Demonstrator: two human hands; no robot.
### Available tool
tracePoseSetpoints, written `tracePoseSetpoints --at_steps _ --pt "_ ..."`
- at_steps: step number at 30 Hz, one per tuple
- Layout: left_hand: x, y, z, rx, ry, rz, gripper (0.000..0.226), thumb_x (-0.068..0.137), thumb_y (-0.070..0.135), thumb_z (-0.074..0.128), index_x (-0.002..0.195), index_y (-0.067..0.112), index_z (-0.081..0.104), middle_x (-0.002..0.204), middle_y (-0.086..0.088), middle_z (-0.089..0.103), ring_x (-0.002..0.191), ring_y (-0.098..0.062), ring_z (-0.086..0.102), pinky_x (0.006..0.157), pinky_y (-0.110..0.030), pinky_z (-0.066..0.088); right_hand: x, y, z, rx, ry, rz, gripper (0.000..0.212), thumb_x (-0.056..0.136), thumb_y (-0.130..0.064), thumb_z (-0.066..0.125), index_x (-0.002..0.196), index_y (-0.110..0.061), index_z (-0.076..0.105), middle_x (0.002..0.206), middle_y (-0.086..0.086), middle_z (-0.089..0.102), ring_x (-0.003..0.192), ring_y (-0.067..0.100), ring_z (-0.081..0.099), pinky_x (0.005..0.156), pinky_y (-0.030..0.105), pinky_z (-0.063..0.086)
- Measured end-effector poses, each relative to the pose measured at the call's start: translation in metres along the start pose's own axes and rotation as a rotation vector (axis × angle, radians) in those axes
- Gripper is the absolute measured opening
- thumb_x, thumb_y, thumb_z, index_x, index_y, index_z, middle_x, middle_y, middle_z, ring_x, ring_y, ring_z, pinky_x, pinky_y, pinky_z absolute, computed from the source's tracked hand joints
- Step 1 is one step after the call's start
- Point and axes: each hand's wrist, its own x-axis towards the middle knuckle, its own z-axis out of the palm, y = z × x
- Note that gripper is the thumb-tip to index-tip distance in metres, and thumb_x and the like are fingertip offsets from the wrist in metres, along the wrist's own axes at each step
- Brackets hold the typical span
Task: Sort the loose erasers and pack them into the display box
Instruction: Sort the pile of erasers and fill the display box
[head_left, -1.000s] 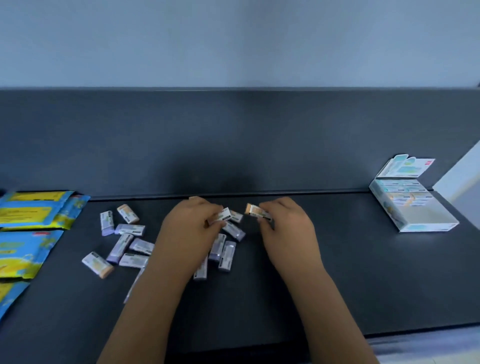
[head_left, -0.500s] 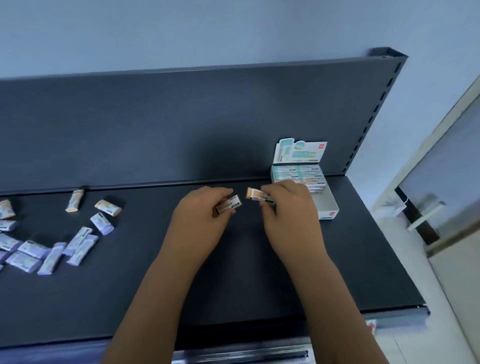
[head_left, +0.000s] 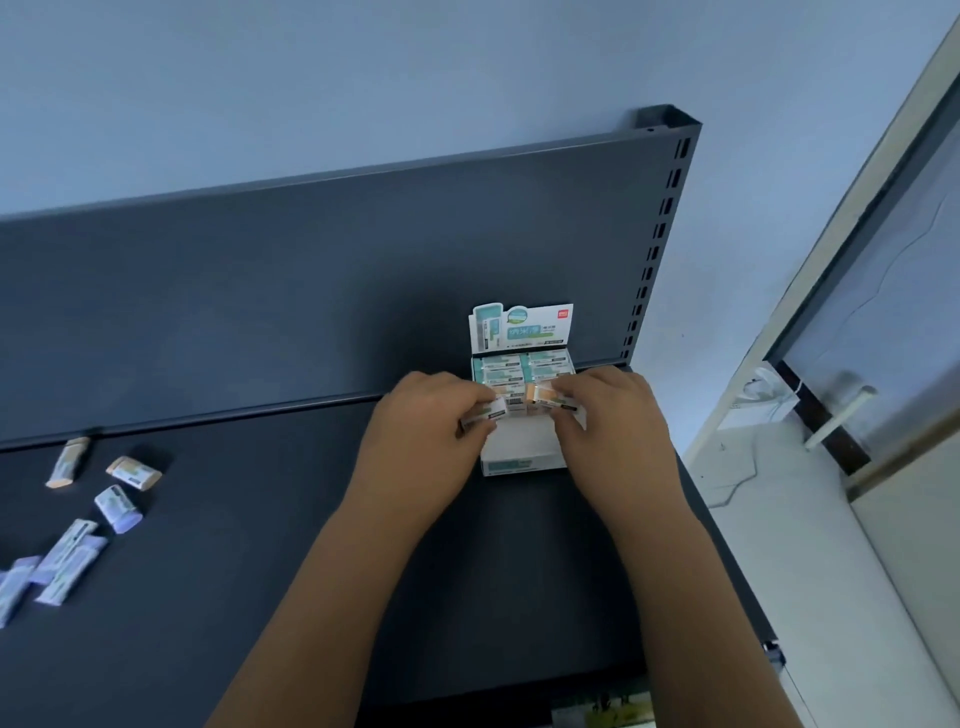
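Observation:
The white and teal display box (head_left: 522, 460) stands at the back right of the dark shelf, its printed lid flap upright. Rows of wrapped erasers (head_left: 522, 366) fill its far half. Over the box's middle, my left hand (head_left: 423, 441) pinches a wrapped eraser (head_left: 485, 415). My right hand (head_left: 613, 426) pinches an orange-ended eraser (head_left: 545, 397) beside it. Both hands hover over the box's open front part. Several loose erasers (head_left: 78, 545) lie scattered at the far left of the shelf.
The dark shelf (head_left: 260, 571) has an upright back panel (head_left: 311, 286) and a slotted post (head_left: 660, 234) at the right. Past the shelf's right edge are the pale floor (head_left: 810, 571) and a door with a handle (head_left: 836, 415).
Both hands, each holding an eraser, moved right from the loose pile to the display box. The view swung right with them, leaving the pile at the left edge.

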Motion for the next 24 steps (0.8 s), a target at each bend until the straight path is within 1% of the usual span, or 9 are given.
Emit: tracePoseSetpoints --at_steps 2,3,7,12,16,18,20,21,24 --pt "0.007 0.004 0.006 0.058 -0.024 0.036 0.028 0.08 0.025 0.078 0.108 0.023 0.072 0.097 0.009 0.071 0.089 -0.02 0.056 0.077 -0.041 0.051 0.005 0.005 -0.001 -0.017 -0.038 0.005 0.028 0.087 -0.016 0.07 0.114 -0.018 0.073 0.109 0.001 0.068 0.103 0.025 0.055 0.087 0.036 0.049" --pt "0.011 0.006 0.009 0.091 -0.042 0.05 0.027 0.08 0.027 0.078 0.105 0.023 0.071 0.096 0.009 0.071 0.087 -0.02 0.056 0.076 -0.041 0.05 0.007 0.006 -0.002 -0.026 -0.051 0.004 0.028 0.087 -0.018 0.071 0.114 -0.018 0.074 0.109 0.001 0.068 0.103 0.025 0.055 0.087 0.035 0.049" --pt "0.022 0.008 0.023 0.183 -0.079 0.084 0.017 0.079 0.029 0.075 0.095 0.027 0.068 0.096 0.009 0.071 0.088 -0.018 0.054 0.073 -0.036 0.043 0.011 0.006 -0.002 -0.061 -0.072 0.014 0.025 0.085 -0.018 0.069 0.109 -0.019 0.076 0.103 0.0 0.068 0.099 0.024 0.055 0.082 0.035 0.051" --pt "0.031 0.004 0.035 0.222 -0.145 0.115 0.014 0.081 0.026 0.07 0.095 0.027 0.07 0.098 0.008 0.069 0.093 -0.021 0.055 0.071 -0.031 0.037 0.017 0.011 -0.004 -0.082 -0.109 0.034 0.024 0.081 -0.014 0.068 0.103 -0.018 0.076 0.099 0.0 0.066 0.096 0.023 0.057 0.078 0.034 0.052" --pt "0.031 0.001 0.039 0.215 -0.208 0.142 0.011 0.084 0.031 0.068 0.093 0.025 0.071 0.096 0.006 0.065 0.093 -0.023 0.056 0.073 -0.033 0.04 0.021 0.011 -0.008 -0.08 -0.141 0.041 0.024 0.083 -0.016 0.069 0.106 -0.02 0.076 0.103 -0.001 0.066 0.097 0.02 0.057 0.08 0.033 0.052" --pt "0.03 0.0 0.041 0.232 -0.225 0.146 0.008 0.087 0.028 0.065 0.09 0.026 0.072 0.093 0.007 0.064 0.093 -0.022 0.055 0.073 -0.034 0.04 0.022 0.012 -0.01 -0.08 -0.157 0.048 0.024 0.084 -0.017 0.068 0.105 -0.022 0.077 0.103 -0.002 0.066 0.096 0.018 0.058 0.079 0.032 0.052" --pt "0.03 0.0 0.042 0.245 -0.215 0.132 0.008 0.086 0.027 0.064 0.089 0.028 0.072 0.092 0.009 0.063 0.095 -0.02 0.052 0.072 -0.032 0.034 0.021 0.012 -0.011 -0.069 -0.165 0.058 0.024 0.084 -0.016 0.068 0.104 -0.024 0.077 0.102 -0.004 0.066 0.095 0.017 0.058 0.078 0.032 0.053" --pt "0.031 0.0 0.043 0.247 -0.213 0.126 0.008 0.084 0.03 0.066 0.091 0.03 0.072 0.092 0.01 0.063 0.097 -0.019 0.049 0.072 -0.032 0.031 0.019 0.012 -0.01 -0.063 -0.165 0.062 0.025 0.083 -0.015 0.068 0.104 -0.025 0.077 0.102 -0.005 0.065 0.096 0.017 0.058 0.079 0.032 0.053" --pt "0.035 0.001 0.043 0.259 -0.237 0.124 0.024 0.077 0.044 0.074 0.099 0.035 0.071 0.097 0.013 0.062 0.104 -0.017 0.044 0.077 -0.033 0.029 0.016 0.012 -0.008 -0.07 -0.163 0.062 0.028 0.081 -0.012 0.07 0.105 -0.024 0.077 0.104 -0.006 0.065 0.099 0.017 0.057 0.082 0.032 0.052"
